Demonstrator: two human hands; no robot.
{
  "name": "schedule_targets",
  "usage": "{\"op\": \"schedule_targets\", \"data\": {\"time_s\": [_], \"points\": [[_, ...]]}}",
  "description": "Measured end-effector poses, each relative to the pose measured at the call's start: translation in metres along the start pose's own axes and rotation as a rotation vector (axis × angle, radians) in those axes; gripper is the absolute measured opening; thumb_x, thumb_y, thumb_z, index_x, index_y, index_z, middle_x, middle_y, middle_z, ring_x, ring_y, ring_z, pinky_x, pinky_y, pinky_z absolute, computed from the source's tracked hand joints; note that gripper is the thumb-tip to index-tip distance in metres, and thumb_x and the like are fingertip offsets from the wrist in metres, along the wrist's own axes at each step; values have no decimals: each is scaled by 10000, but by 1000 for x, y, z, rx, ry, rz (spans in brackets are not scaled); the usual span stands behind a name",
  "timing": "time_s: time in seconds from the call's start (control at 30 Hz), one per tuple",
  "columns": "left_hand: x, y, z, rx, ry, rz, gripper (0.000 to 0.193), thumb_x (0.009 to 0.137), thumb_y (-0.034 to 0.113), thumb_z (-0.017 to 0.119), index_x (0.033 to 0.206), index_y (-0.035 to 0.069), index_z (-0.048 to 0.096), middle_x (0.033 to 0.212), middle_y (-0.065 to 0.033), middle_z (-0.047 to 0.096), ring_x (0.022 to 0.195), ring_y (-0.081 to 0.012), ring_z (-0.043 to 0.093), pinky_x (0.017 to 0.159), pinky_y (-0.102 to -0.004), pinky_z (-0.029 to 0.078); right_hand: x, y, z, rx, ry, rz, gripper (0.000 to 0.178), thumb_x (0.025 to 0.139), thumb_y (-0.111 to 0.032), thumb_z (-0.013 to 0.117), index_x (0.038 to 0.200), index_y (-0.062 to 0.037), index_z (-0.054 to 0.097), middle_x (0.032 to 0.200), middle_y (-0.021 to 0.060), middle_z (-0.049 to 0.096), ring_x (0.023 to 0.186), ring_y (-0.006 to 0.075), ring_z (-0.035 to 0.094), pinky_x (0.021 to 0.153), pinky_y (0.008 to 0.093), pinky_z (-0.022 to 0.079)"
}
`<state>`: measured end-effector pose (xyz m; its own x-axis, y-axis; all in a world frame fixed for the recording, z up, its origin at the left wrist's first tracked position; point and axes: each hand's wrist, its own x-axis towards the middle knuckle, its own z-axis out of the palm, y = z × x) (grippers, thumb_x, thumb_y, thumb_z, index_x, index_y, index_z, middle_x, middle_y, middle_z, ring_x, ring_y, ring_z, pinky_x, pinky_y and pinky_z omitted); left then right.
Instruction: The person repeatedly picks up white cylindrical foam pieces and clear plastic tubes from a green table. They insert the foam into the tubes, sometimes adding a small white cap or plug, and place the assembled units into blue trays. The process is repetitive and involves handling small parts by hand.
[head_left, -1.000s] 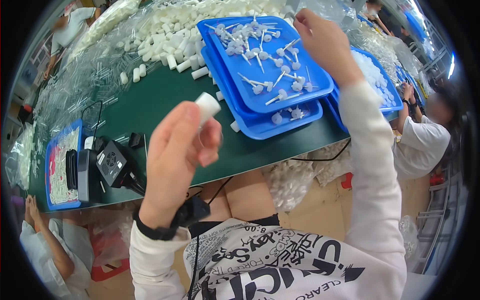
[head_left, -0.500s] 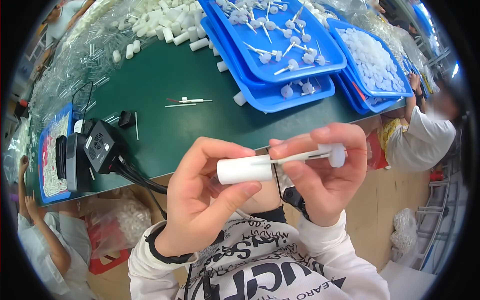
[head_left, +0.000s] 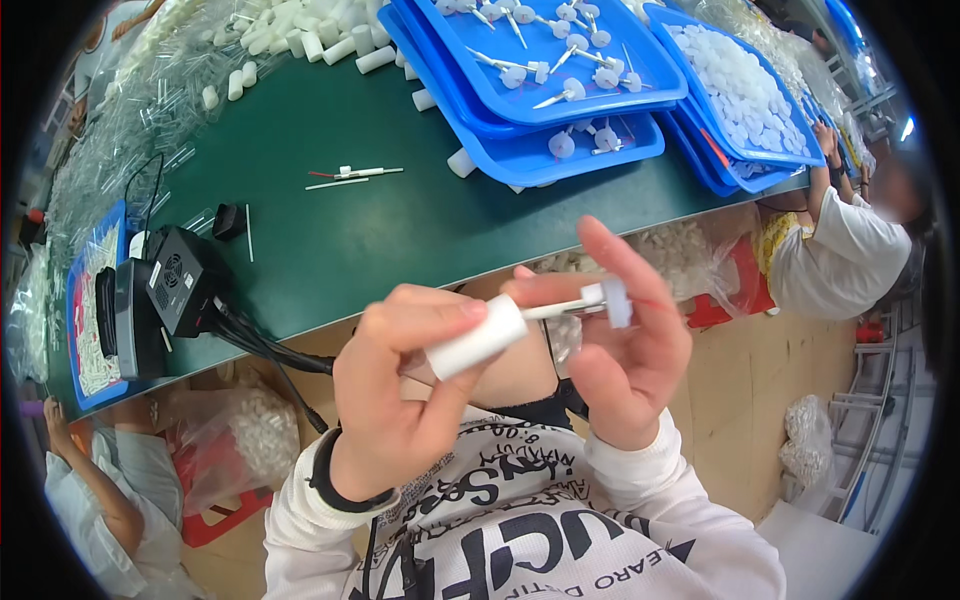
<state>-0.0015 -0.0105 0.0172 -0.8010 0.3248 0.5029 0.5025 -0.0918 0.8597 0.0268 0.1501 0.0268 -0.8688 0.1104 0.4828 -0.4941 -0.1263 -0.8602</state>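
My left hand [head_left: 405,385] pinches a white cylinder [head_left: 478,338] between thumb and fingers, tilted up to the right. From its upper end sticks a thin white stem [head_left: 556,309], which carries a round translucent white cap [head_left: 617,302] at its far end. Around the stem and cap, my right hand [head_left: 635,365] is open, its fingers spread and thumb apart from the stem. The right index finger lies behind the stem; whether it touches is unclear. How deep the stem sits inside the cylinder is hidden.
Blue trays [head_left: 560,175] of stemmed caps stand stacked on the green table [head_left: 290,290], beside a tray of loose caps [head_left: 735,100]. White cylinders [head_left: 330,40] and clear tubes [head_left: 110,160] are heaped behind. A black device [head_left: 180,280] with cables sits left. Other people work at both sides.
My right thumb and fingers have opened away from the stem. The cylinder has tilted, its right end rising, and more of it now shows beyond my left fingers.
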Motion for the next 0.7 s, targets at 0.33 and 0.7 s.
{"op": "schedule_targets", "data": {"time_s": [0.33, 0.7], "points": [[-12, 9, -17, -522, -66, -618, 327, 825, -23, 597, 1131, -36, 482, 1016, -81, 586, 924, -124, 570, 816, -253, 444, -18, 15, -9, 137, -22, -40, 340, 823, 34, 578, 1121, 45, 415, 1050, 284, 583, 1008, 291, 599, 888, 387, 449], [-25, 2, 8, -351, 136, -503, 259, 799, -57, 618, 1021, -42, 487, 969, -128, 611, 843, -114, 601, 685, -203, 474, -30, 34, -8, -186, 83, -120, 292, 709, 15, 723, 977, 29, 606, 1019, 247, 620, 839, 285, 652, 677, 301, 531]]}}
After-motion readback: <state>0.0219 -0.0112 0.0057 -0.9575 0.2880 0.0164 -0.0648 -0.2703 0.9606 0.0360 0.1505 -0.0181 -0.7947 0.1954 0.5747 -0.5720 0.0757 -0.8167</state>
